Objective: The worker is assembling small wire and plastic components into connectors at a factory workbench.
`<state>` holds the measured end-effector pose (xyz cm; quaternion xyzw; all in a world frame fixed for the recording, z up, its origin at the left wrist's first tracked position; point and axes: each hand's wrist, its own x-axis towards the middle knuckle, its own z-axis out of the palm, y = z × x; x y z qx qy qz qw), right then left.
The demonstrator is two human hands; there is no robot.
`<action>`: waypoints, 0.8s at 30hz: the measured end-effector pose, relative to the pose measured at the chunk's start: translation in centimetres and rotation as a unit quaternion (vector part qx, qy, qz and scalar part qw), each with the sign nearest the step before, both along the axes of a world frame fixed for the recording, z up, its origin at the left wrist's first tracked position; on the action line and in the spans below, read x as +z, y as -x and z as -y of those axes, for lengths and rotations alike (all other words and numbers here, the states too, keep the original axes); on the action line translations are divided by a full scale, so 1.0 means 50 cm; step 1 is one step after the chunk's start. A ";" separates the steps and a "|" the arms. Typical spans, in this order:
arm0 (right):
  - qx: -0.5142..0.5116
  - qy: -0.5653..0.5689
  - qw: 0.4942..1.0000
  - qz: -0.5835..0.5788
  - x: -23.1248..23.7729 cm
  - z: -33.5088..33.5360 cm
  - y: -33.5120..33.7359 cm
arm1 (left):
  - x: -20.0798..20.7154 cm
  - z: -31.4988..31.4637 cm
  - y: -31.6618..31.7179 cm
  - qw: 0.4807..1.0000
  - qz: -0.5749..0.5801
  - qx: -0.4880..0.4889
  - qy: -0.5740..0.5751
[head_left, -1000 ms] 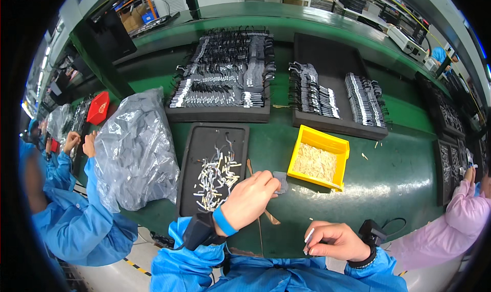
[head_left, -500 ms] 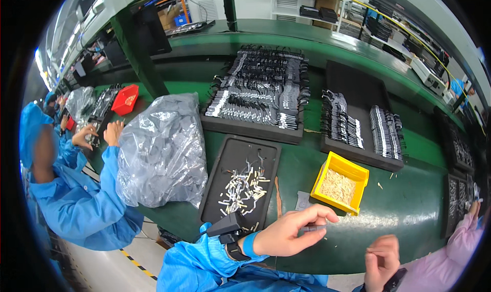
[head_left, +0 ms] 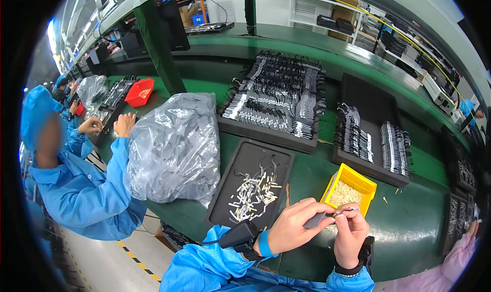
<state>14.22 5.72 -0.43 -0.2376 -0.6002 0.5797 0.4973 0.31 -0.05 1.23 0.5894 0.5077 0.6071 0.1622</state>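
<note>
Both my hands meet just in front of the yellow bin [head_left: 369, 196], above the green bench. Pinched in my left hand [head_left: 299, 225] is a small flat grey part [head_left: 313, 221]. A thin dark cable end [head_left: 349, 209] shows at the fingertips of my right hand [head_left: 352, 237], which is closed in a pinch next to the left thumb. How the cable and the grey part join is hidden by the fingers. Small pale stick-like pieces [head_left: 345, 194] fill the bin. Left of my hands, a black tray [head_left: 228, 200] carries a loose pile of white-and-grey cable pieces [head_left: 253, 195].
A big clear bag [head_left: 176, 149] of grey parts stands left of the tray. Behind are two black foam trays [head_left: 266, 137] [head_left: 371, 164] with rows of cabled parts. A co-worker in blue [head_left: 87, 184] works at left beside a red bin [head_left: 139, 92]; a pink sleeve [head_left: 458, 256] is at right.
My right hand has come up and left to meet my left hand, and its fingertips now pinch a cable end. The view has shifted slightly, moving the bench scene right and down.
</note>
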 end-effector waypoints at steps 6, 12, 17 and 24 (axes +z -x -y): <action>-0.054 -0.104 0.991 0.071 -0.014 -0.008 -0.001 | -0.003 -0.007 0.003 0.998 0.038 -0.002 0.041; -0.089 -0.201 0.967 0.132 -0.011 -0.011 0.001 | -0.018 -0.008 0.006 0.998 -0.031 0.032 0.051; -0.083 -0.169 0.973 0.130 -0.018 -0.006 -0.001 | -0.017 -0.007 0.011 0.998 -0.025 0.011 0.048; -0.075 -0.217 0.951 0.207 0.007 -0.012 -0.010 | -0.011 -0.008 0.013 0.998 -0.062 0.013 0.021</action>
